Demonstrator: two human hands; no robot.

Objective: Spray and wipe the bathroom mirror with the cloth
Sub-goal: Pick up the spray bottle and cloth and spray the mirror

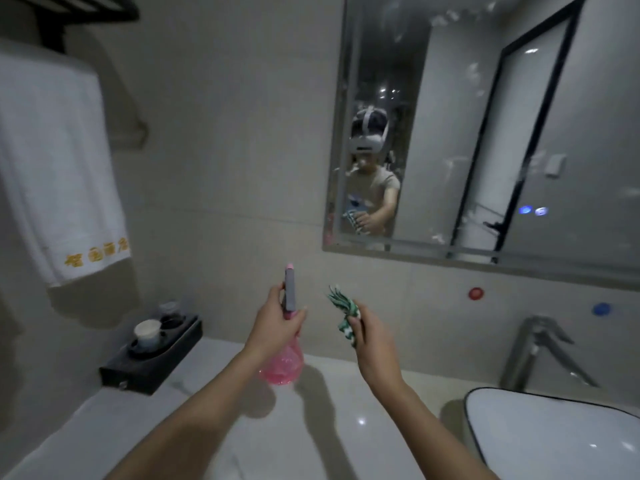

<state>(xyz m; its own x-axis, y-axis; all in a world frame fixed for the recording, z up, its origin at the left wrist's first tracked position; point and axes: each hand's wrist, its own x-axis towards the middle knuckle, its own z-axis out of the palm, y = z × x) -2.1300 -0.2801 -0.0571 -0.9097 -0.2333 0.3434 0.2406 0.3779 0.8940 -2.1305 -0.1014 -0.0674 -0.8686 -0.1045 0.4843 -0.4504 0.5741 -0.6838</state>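
The bathroom mirror (485,133) fills the upper right of the wall, its glass flecked with pale smears and droplets, and it reflects the person with arms held forward. Below it runs the pale, glossy worktop (207,427), which carries a white basin (554,441) at the right with a metal tap (540,351) behind it. A white towel (59,174) with gold lettering hangs on the left wall. At the worktop's left end stands a black tray (152,365) holding a white cup (147,332) and a darker glass that is too blurred to make out well. The pink spray bottle (282,362) is held upright above the worktop in the middle of the view, its grey and pink head pointing up toward the wall left of the mirror. The left hand (273,327) grips the bottle at its neck, fingers (298,318) curled closed round it and the thumb lying up beside the head. Just beside it, apart from the bottle, the right hand (372,344) holds the green and white cloth (344,315) bunched up, fingers closed tightly on the lower part while the loose end sticks up above the knuckles, below the mirror's lower left corner and not touching the glass.
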